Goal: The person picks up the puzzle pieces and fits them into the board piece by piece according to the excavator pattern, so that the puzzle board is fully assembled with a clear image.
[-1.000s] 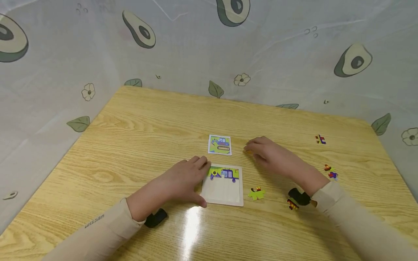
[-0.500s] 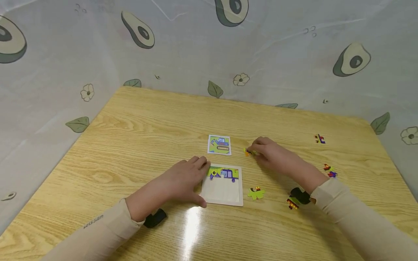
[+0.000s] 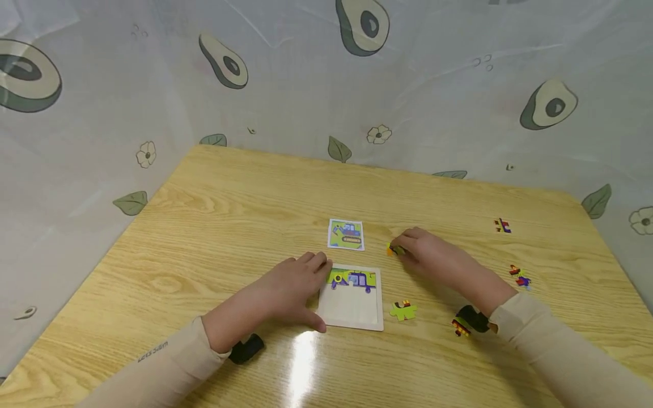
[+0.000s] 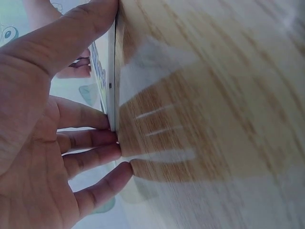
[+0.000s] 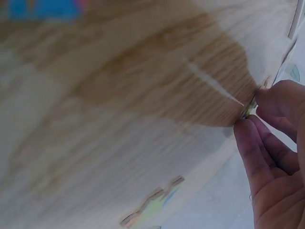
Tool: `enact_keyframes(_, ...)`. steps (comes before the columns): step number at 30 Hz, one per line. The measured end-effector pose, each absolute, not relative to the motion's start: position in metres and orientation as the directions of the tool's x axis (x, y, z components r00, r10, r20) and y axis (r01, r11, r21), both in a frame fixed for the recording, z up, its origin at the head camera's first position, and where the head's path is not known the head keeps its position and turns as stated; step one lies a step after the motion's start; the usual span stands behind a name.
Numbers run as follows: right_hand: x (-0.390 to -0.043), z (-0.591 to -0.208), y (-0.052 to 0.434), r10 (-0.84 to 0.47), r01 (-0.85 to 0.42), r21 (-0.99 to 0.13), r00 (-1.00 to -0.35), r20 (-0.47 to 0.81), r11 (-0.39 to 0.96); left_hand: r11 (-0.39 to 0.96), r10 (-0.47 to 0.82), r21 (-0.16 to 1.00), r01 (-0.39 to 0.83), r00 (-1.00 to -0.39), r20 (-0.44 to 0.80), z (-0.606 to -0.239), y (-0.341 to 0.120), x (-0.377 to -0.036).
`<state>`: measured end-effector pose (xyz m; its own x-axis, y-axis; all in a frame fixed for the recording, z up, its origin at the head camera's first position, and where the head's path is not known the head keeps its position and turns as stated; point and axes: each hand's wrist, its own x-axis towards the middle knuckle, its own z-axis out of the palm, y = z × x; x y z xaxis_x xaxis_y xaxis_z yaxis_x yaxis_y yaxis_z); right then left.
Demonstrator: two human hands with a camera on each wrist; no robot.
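Wooden worktop [image 3: 214,226]: right hand [image 3: 433,258] now pinches a puzzle piece [image 3: 394,249], lifted; left hand [image 3: 293,283], fingers straight, still steadies puzzle tray [image 3: 352,311].

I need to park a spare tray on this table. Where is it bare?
The left half, left of the left hand, and the far strip behind the reference card are bare. Crowded: right of the puzzle board, with loose pieces and the right hand.
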<state>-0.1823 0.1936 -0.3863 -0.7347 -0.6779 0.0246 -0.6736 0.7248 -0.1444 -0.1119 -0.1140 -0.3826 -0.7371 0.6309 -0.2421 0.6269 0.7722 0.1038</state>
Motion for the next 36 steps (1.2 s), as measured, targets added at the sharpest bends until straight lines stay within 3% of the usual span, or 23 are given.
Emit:
enact_keyframes(9, -0.180, -0.383, 0.199, -0.672, -0.659, -0.218, -0.740, 0.019, 0.720, 0.775, 0.628, 0.100, 0.624, -0.741, -0.240, -0.385, -0.113, -0.110)
enact_keyframes(21, -0.166, -0.351, 0.186, -0.667, -0.657, -0.250, -0.743, 0.053, 0.711, 0.785, 0.617, 0.130, 0.605, -0.747, -0.247, -0.386, -0.115, -0.109)
enact_keyframes(36, -0.129, -0.378, 0.136, -0.816, -0.776, -0.322, -0.578, 0.021, 0.542, 0.776, 0.629, 0.124, 0.619, -0.742, -0.232, -0.385, -0.113, -0.110)
